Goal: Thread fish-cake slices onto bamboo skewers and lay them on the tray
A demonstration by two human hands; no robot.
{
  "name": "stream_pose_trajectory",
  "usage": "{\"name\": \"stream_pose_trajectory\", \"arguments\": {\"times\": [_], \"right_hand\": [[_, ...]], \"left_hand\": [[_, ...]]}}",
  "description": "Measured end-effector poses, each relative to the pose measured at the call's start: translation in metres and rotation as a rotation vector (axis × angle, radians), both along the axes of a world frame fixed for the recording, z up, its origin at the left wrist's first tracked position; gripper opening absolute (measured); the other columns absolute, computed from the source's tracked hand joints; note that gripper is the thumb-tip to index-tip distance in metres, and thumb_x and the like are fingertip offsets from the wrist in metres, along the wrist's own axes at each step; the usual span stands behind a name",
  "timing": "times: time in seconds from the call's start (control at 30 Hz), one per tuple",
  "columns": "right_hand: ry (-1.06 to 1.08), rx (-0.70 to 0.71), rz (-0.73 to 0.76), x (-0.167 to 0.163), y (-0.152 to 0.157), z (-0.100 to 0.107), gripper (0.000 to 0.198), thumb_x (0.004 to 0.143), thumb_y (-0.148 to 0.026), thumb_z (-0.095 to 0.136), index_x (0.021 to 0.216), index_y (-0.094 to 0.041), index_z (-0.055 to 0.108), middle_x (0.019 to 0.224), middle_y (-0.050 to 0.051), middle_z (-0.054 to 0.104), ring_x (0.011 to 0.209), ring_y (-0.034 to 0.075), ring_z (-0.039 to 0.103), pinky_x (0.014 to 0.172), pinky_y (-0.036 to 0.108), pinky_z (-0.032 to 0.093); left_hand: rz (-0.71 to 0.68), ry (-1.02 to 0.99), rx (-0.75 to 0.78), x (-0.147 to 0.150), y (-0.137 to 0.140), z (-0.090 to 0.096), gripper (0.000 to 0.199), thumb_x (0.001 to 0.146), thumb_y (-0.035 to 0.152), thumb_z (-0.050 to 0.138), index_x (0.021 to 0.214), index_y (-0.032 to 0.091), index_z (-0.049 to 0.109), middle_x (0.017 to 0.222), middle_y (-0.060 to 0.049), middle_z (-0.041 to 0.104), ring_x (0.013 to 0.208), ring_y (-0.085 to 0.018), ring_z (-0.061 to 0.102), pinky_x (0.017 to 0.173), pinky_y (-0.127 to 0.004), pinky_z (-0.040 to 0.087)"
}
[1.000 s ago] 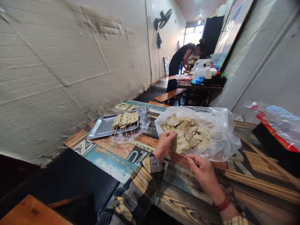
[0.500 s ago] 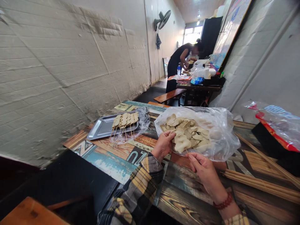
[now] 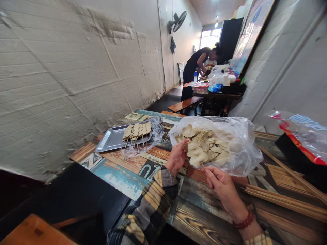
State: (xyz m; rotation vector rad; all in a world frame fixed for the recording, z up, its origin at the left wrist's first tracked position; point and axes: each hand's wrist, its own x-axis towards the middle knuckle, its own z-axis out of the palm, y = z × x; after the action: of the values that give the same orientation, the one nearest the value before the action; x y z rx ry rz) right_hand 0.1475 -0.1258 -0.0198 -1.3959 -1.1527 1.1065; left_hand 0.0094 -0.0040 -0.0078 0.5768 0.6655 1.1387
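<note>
My right hand [image 3: 221, 183] pinches the lower end of a thin bamboo skewer [image 3: 202, 164] between thumb and fingers. Flat, pale beige food slices [image 3: 197, 156] are threaded along that skewer, above the open bag. My left hand [image 3: 176, 157] is closed at the left edge of these slices, its fingertips partly hidden behind them. Under and behind them, a clear plastic bag [image 3: 244, 143] holds a heap of loose beige slices [image 3: 217, 144]. To the left, several filled skewers [image 3: 137, 130] lie side by side on a metal tray [image 3: 108, 139], their sticks pointing toward me.
Bare bamboo skewers [image 3: 278, 200] lie at the right of the patterned wooden table [image 3: 114, 183]. Beyond them stands a black box [image 3: 291, 153] with red-edged plastic packaging [image 3: 304, 146]. Crumpled plastic [image 3: 156, 127] sits by the tray. A person [image 3: 195, 66] bends over a farther table.
My left fingers have shifted slightly up and away along the edge of the slices. The right hand keeps its pinch on the skewer, almost unmoved.
</note>
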Motion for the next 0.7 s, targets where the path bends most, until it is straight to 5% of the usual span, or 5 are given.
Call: {"name": "stream_pose_trajectory", "arguments": {"times": [0.23, 0.4, 0.7], "right_hand": [[-0.17, 0.075, 0.008, 0.004, 0.002, -0.013, 0.04, 0.087, -0.051, 0.05, 0.091, -0.016, 0.069, 0.049, -0.005, 0.046, 0.046, 0.012, 0.043, 0.047, 0.024, 0.032], [-0.359, 0.122, 0.007, 0.006, 0.0, -0.012, 0.04, 0.091, -0.05, 0.045, 0.089, -0.019, 0.07, 0.049, -0.004, 0.05, 0.046, 0.014, 0.048, 0.047, 0.025, 0.034], [-0.393, 0.147, 0.011, 0.006, -0.001, -0.013, 0.041, 0.092, -0.05, 0.044, 0.086, -0.018, 0.069, 0.05, -0.003, 0.05, 0.048, 0.015, 0.048, 0.049, 0.025, 0.035]], "left_hand": [[-0.152, 0.046, 0.074, 0.002, -0.005, 0.0, 0.043, 0.055, 0.04, 0.087, 0.08, 0.011, 0.068, 0.071, -0.004, 0.065, 0.062, -0.013, 0.059, 0.064, -0.025, 0.048], [-0.107, 0.104, 0.074, 0.005, -0.005, -0.002, 0.044, 0.052, 0.045, 0.086, 0.074, 0.012, 0.067, 0.066, -0.002, 0.063, 0.059, -0.012, 0.057, 0.062, -0.025, 0.047], [-0.079, 0.162, 0.061, 0.006, -0.005, -0.007, 0.042, 0.052, 0.045, 0.086, 0.071, 0.013, 0.066, 0.064, -0.002, 0.063, 0.055, -0.012, 0.057, 0.056, -0.025, 0.045]]}}
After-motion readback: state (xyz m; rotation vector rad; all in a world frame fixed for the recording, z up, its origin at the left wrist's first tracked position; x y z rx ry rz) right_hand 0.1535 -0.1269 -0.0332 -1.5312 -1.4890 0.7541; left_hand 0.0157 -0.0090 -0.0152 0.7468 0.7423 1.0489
